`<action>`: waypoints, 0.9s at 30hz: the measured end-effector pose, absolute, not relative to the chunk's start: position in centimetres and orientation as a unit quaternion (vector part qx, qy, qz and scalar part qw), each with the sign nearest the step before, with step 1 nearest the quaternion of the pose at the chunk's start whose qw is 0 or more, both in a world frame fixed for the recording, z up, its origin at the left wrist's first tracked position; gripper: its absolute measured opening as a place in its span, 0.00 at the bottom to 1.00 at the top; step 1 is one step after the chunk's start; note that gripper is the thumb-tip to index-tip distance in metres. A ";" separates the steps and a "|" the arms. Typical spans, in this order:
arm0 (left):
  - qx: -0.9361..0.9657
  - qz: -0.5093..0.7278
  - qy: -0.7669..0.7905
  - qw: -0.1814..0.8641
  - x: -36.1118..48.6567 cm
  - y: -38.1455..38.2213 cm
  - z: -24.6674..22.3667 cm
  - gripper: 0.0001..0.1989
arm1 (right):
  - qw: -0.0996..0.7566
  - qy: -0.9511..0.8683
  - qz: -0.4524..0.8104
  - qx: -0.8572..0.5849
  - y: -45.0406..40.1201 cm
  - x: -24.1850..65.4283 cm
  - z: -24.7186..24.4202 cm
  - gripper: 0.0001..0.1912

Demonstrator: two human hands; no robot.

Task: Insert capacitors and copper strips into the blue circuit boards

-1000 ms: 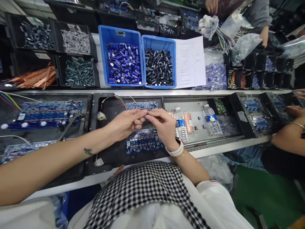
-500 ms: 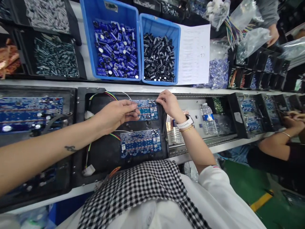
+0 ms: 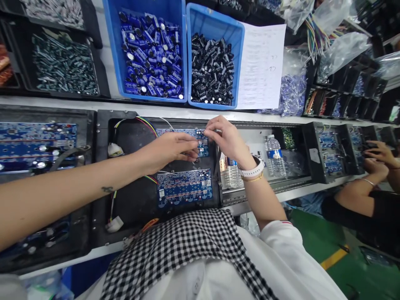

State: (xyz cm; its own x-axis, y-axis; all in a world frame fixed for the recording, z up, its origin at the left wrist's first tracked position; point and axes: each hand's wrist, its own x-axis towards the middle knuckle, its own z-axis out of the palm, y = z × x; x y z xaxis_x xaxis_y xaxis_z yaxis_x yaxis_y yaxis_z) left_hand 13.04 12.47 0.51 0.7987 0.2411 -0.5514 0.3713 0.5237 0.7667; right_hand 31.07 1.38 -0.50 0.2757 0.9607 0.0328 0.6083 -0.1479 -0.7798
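Observation:
Two blue circuit boards lie in a black tray (image 3: 134, 158) in front of me. Over the upper circuit board (image 3: 203, 150) is my left hand (image 3: 175, 151), its fingers bent and drawn together, hiding much of that board. What it holds, if anything, I cannot make out. My right hand (image 3: 223, 135) pinches at the upper right corner of the same board, thumb against fingers; any part between them is too small to see. The lower circuit board (image 3: 184, 186) lies uncovered, nearer my checkered apron. Coloured wires (image 3: 146, 124) run from the boards to white connectors at the tray's left.
Behind the tray stand a blue bin of blue capacitors (image 3: 184, 50) and a blue bin of black capacitors (image 3: 240, 54). A printed sheet (image 3: 262, 66) lies beside them. Rightward are a plastic bottle (image 3: 275, 156), further trays (image 3: 312, 154) and a co-worker's hands (image 3: 379, 156).
My left hand has moved right across the upper board, closer to my right hand. The right hand stays at the board's upper right corner. The view has shifted slightly.

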 end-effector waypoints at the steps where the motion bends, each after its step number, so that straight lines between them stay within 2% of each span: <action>1: 0.497 -0.042 0.301 0.812 13.4 12.2 0.5 0.07 | 0.360 -0.548 0.255 -0.710 1.3 30.7 -0.2 0.07; 11: 0.476 -0.026 0.277 0.834 14.2 11.3 0.4 0.08 | 0.430 -0.513 0.307 -0.677 -0.4 29.7 1.4 0.03; 13: 0.467 -0.023 0.297 0.833 14.3 11.5 0.3 0.09 | 0.410 -0.520 0.257 -0.704 -0.3 30.3 0.8 0.03; 16: 0.463 -0.012 0.339 0.819 14.3 12.2 0.2 0.07 | 0.328 -0.550 0.185 -0.745 0.4 31.7 -0.9 0.07; 19: 0.450 -0.014 0.372 0.812 13.9 13.0 0.1 0.07 | 0.268 -0.590 0.191 -0.737 1.2 32.9 -2.7 0.10; 23: 0.436 -0.007 0.387 0.812 13.5 13.4 -0.1 0.01 | 0.247 -0.605 0.205 -0.728 1.9 33.5 -3.9 0.10; 27: 0.443 -0.012 0.397 0.803 13.3 13.1 -0.1 0.05 | 0.241 -0.608 0.200 -0.730 2.0 33.3 -4.1 0.10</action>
